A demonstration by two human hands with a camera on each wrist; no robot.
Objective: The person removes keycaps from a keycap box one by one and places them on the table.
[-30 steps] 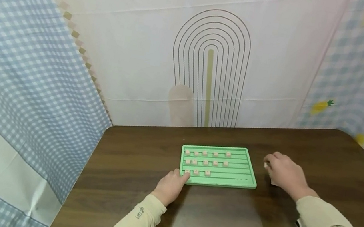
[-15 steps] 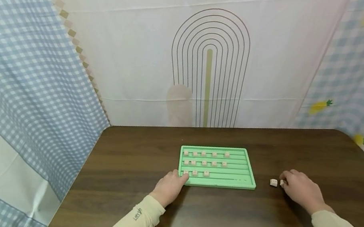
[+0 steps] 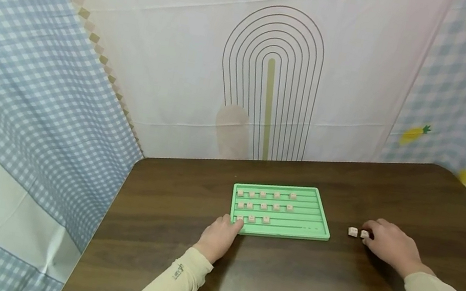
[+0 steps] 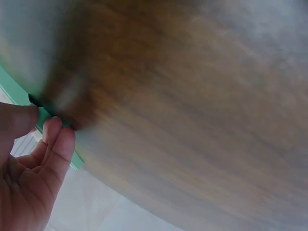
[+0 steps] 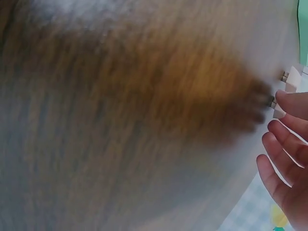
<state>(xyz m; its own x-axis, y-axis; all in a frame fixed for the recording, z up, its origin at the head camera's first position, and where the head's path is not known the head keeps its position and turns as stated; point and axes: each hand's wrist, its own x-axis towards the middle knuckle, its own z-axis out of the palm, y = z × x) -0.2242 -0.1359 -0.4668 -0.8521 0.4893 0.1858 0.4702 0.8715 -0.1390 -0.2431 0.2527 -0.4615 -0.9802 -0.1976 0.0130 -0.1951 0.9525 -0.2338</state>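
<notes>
My left hand (image 3: 217,239) pinches the near left corner of a light green tray (image 3: 292,234), thumb on top and fingertips underneath. In the left wrist view, its thumb and fingers close on the green rim (image 4: 14,89). Rows of small off-white keycaps (image 3: 263,206) sit along the tray's grooves. To the right of the tray, my right hand (image 3: 393,245) holds a keycap (image 3: 364,234) at table level between thumb and index finger. A second keycap (image 3: 353,232) lies just left of it. The right wrist view shows the held keycap (image 5: 277,111) at the thumb tip, the other fingers loosely spread.
The dark wooden table (image 3: 282,289) runs up to a printed white cloth (image 3: 179,79) at the back. Blue checked cloth (image 3: 61,84) hangs on the left, with more checked cloth (image 3: 460,102) on the right.
My right hand has moved right and down from beside the tray, bringing a keycap to the table beside the other one. The left hand stays on the tray corner.
</notes>
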